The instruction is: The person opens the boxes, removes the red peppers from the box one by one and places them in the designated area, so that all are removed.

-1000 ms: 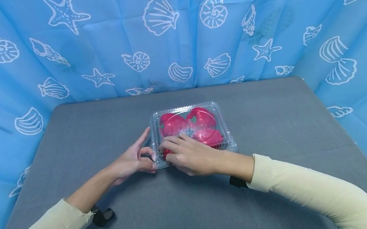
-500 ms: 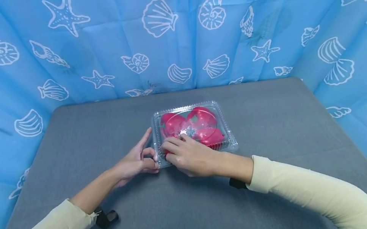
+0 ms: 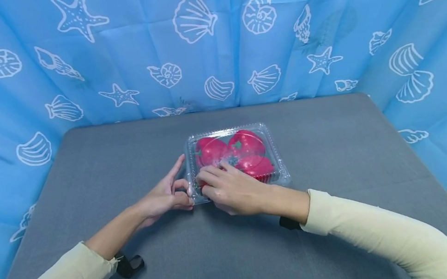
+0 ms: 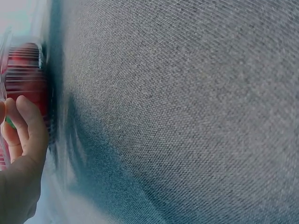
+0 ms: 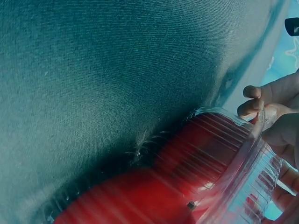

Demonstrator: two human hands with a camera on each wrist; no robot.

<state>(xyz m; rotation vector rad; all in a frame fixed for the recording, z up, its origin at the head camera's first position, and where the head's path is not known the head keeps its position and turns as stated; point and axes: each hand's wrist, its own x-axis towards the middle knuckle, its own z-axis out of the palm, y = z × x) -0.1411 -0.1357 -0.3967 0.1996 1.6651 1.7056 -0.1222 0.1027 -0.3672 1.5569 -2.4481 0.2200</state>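
Clear ridged container (image 3: 276, 156) slightly further right

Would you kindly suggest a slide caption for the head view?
Left hand and right hand touch a clear plastic container of green-stemmed red produce on a gray table.

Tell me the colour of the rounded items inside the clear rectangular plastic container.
Red, with green parts: the rounded items show best in the head view.

The left hand (image 3: 159, 201) and clear container (image 3: 279, 164) have shifted slightly rightward.
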